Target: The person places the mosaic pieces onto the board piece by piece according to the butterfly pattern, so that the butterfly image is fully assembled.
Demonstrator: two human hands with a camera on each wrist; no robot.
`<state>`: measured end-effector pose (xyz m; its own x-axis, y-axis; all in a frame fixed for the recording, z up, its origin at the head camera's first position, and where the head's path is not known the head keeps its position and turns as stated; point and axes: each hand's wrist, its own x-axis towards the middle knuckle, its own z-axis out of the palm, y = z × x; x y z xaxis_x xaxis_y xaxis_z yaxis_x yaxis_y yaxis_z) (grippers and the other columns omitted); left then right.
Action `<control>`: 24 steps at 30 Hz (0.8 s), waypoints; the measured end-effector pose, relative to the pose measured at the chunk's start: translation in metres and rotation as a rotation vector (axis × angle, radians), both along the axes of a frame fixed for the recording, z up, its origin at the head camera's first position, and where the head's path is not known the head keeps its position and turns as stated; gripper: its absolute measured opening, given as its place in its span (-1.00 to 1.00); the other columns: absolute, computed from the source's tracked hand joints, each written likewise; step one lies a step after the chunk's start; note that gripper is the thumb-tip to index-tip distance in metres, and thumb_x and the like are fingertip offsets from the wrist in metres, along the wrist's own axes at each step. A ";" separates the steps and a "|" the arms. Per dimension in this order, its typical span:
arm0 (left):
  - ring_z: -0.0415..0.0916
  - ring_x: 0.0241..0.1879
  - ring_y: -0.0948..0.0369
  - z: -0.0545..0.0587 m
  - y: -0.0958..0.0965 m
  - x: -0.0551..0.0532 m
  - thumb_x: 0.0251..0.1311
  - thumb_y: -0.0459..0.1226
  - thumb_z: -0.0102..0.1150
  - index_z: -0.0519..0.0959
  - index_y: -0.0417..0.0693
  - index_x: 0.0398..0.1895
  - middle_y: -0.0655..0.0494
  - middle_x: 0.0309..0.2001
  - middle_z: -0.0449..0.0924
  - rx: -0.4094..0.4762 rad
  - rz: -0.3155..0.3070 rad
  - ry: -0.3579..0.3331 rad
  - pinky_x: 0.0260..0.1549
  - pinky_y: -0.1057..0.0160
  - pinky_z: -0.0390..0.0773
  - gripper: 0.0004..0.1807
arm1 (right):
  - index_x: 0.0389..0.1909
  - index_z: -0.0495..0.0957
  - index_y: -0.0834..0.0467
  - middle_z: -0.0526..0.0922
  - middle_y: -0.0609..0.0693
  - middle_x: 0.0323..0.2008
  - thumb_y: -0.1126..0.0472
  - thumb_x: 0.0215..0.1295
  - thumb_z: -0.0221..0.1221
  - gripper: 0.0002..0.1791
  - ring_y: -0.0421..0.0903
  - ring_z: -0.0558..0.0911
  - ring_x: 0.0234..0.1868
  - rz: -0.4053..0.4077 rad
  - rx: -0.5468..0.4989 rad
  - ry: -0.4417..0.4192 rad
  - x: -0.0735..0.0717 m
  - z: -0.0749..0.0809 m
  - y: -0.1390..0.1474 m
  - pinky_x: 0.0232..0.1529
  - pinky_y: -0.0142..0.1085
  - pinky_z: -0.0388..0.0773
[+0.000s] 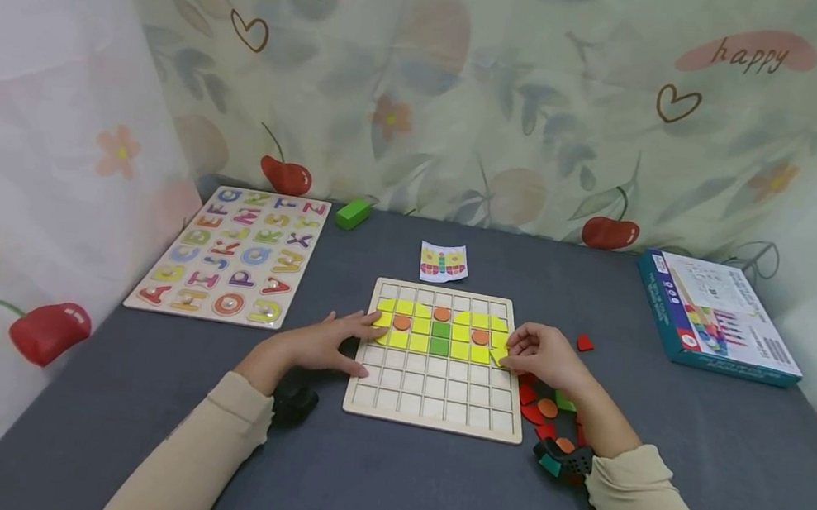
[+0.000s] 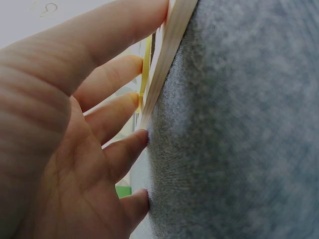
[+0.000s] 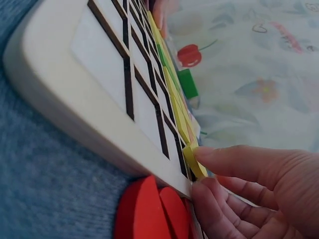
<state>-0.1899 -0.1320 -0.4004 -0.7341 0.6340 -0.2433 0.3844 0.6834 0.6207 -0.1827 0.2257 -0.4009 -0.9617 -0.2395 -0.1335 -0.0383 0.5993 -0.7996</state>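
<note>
A wooden grid board lies on the dark cloth between the hands. Its upper rows hold yellow tiles, three orange circles and two green squares. Thumb and fingertips of my right hand pinch a yellow tile at the board's right edge, tilted over a grid cell. My left hand is spread at the left edge. Its thumb touches the board's side and two fingertips rest on the yellow tiles there. The lower grid rows show bare white cells.
Loose red pieces and orange circles lie beneath my right forearm. One red piece sits farther right. Behind the board are a butterfly pattern card and a green block. An alphabet board lies left, a box right.
</note>
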 end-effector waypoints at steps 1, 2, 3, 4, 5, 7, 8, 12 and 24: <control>-0.32 0.49 0.01 0.000 0.000 0.000 0.07 -0.05 0.29 0.21 0.05 0.39 0.06 0.50 -0.13 0.001 -0.001 0.001 0.36 -0.21 -0.39 -0.20 | -0.18 0.48 0.36 0.50 0.09 -0.42 0.31 0.04 0.33 -0.66 -0.12 0.49 -0.49 0.010 0.000 0.001 0.000 0.000 0.000 -0.48 -0.40 0.53; -0.32 0.49 0.01 0.001 0.000 0.000 0.07 -0.05 0.29 0.21 0.05 0.39 0.06 0.50 -0.13 0.002 -0.003 0.002 0.36 -0.21 -0.39 -0.20 | -0.16 0.49 0.36 0.50 0.09 -0.41 0.31 0.04 0.33 -0.64 -0.12 0.48 -0.48 0.015 0.001 0.000 -0.001 0.000 0.000 -0.48 -0.41 0.52; -0.32 0.49 0.01 0.001 0.001 0.000 0.07 -0.05 0.29 0.20 0.05 0.39 0.06 0.50 -0.13 0.002 -0.003 0.002 0.36 -0.21 -0.39 -0.20 | -0.14 0.50 0.36 0.51 0.08 -0.41 0.31 0.04 0.33 -0.63 -0.12 0.48 -0.47 0.020 0.006 -0.001 -0.001 0.000 0.000 -0.48 -0.42 0.50; -0.32 0.49 0.01 0.001 0.001 0.000 0.07 -0.05 0.29 0.20 0.06 0.39 0.06 0.50 -0.13 0.002 -0.003 0.001 0.36 -0.21 -0.39 -0.20 | -0.14 0.51 0.35 0.52 0.07 -0.41 0.30 0.04 0.33 -0.63 -0.12 0.47 -0.46 0.023 0.014 -0.002 -0.002 0.000 0.000 -0.48 -0.43 0.49; -0.32 0.49 0.01 0.001 0.001 0.000 0.07 -0.05 0.29 0.20 0.06 0.39 0.06 0.50 -0.13 0.001 -0.003 0.001 0.36 -0.21 -0.39 -0.20 | -0.15 0.52 0.35 0.52 0.07 -0.41 0.30 0.05 0.33 -0.65 -0.11 0.47 -0.45 0.024 0.018 -0.008 -0.002 0.001 0.000 -0.47 -0.43 0.49; -0.33 0.49 0.00 0.001 0.001 0.000 0.07 -0.04 0.28 0.20 0.06 0.39 0.06 0.50 -0.14 0.000 -0.002 0.000 0.36 -0.21 -0.40 -0.20 | -0.18 0.54 0.35 0.53 0.06 -0.41 0.29 0.06 0.33 -0.68 -0.11 0.48 -0.43 0.021 0.023 -0.018 -0.002 0.001 0.000 -0.46 -0.44 0.50; -0.33 0.49 0.00 0.001 0.001 0.000 0.07 -0.04 0.28 0.20 0.06 0.39 0.06 0.50 -0.14 0.000 0.000 -0.001 0.36 -0.20 -0.40 -0.20 | -0.20 0.54 0.35 0.53 0.06 -0.42 0.29 0.06 0.32 -0.70 -0.11 0.48 -0.43 0.019 0.021 -0.023 -0.002 0.001 0.000 -0.45 -0.44 0.51; -0.33 0.49 0.01 0.000 -0.001 -0.001 0.07 -0.03 0.28 0.20 0.07 0.39 0.07 0.50 -0.13 -0.002 0.005 -0.001 0.37 -0.20 -0.39 -0.20 | -0.22 0.53 0.36 0.53 0.06 -0.43 0.29 0.09 0.30 -0.72 -0.13 0.51 -0.46 0.015 0.001 -0.047 -0.002 0.001 -0.001 -0.43 -0.41 0.55; -0.33 0.49 0.01 -0.001 -0.001 0.000 0.07 -0.03 0.28 0.20 0.07 0.39 0.08 0.50 -0.14 -0.002 0.006 -0.003 0.37 -0.20 -0.40 -0.20 | -0.23 0.54 0.34 0.53 0.04 -0.44 0.25 0.04 0.35 -0.68 -0.13 0.48 -0.45 0.021 0.063 -0.039 0.001 -0.001 -0.004 -0.44 -0.44 0.49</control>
<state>-0.1902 -0.1327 -0.4013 -0.7369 0.6293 -0.2470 0.3788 0.6870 0.6201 -0.1813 0.2219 -0.4020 -0.9505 -0.2491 -0.1858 -0.0210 0.6480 -0.7614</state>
